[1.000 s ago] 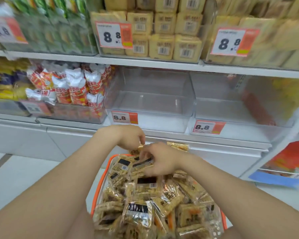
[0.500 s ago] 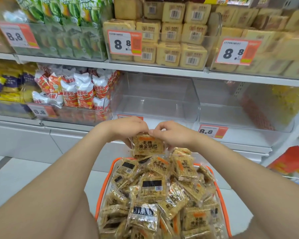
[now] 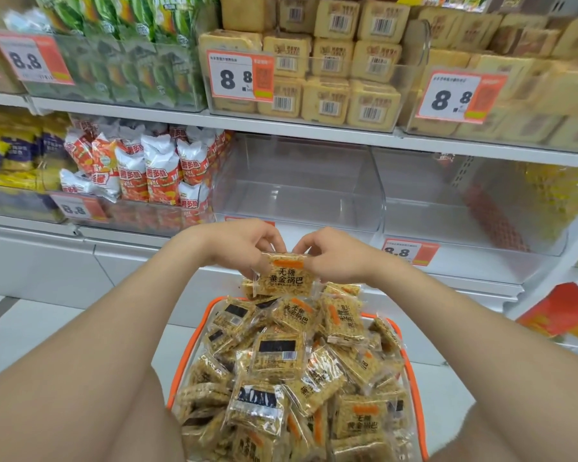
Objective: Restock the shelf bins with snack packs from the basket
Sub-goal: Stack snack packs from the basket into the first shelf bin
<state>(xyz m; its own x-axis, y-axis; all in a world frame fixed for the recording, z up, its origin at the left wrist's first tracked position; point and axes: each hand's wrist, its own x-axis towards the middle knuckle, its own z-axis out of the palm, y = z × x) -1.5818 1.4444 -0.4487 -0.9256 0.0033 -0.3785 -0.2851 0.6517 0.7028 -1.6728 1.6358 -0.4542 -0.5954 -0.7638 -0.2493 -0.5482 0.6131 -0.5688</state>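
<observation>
Both hands have come up out of the heap they were digging in a second ago and now carry a single snack pack (image 3: 286, 278) clear of the pile, label facing the camera. The left hand (image 3: 244, 248) pinches the pack's upper left corner and the right hand (image 3: 336, 258) its upper right, thumbs and fingertips curled narrowly onto the top seam. The pack hangs roughly upright between them. Another wrapper edge shows just behind its lower left corner; whether that one is also held cannot be told.

At six o'clock from the pack sits the orange-rimmed basket (image 3: 194, 338), piled high with the same golden packs (image 3: 277, 358). At twelve o'clock, just beyond the knuckles, stands an empty clear bin (image 3: 297, 191) on the middle shelf. A second clear bin (image 3: 447, 208), bare as far as can be seen, lies at two o'clock, with a price tag (image 3: 409, 251) at its front. Red-and-white bags (image 3: 147, 168) fill the bin at ten o'clock.

The step in hand looks like the carry from basket to shelf, with restocking barely begun. The next move likely calls for lifting the pack over the bin's front lip toward twelve o'clock. It would then be set down inside, probably well back so later packs can line up in front. A flimsy wrapper held only by its seam may swing or fold on the way.
</observation>
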